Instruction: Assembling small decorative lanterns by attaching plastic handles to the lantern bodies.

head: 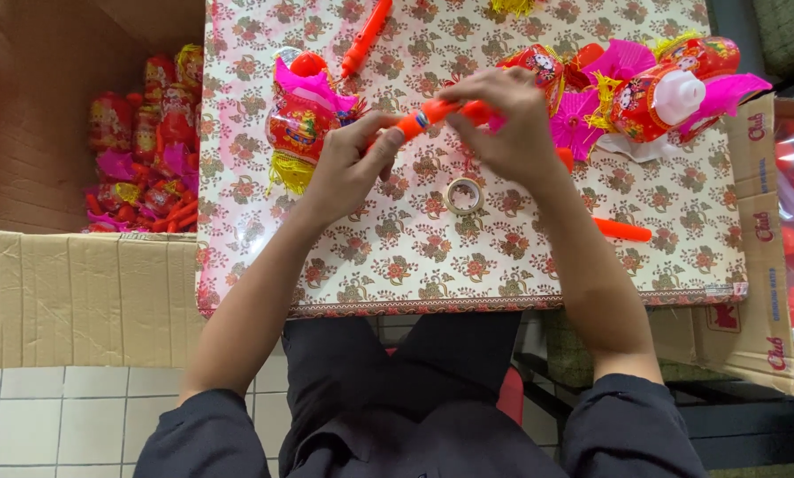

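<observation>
I've got both hands, left (348,168) and right (503,124), pinching the orange stick (432,112) above the table (397,257) mid-assembly, guessing next I need the tape (464,196) or a lantern (304,124).

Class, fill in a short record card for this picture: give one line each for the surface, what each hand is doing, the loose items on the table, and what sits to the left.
Surface: table with a floral cover
Left hand: fingers closed on one end of the orange stick
Right hand: closed on the same stick's other end
Beside left hand: red and pink toy lantern
Near right hand: tape roll, lying flat
Further right: pile of lanterns
Left of table: cardboard box holding finished lanterns
</observation>
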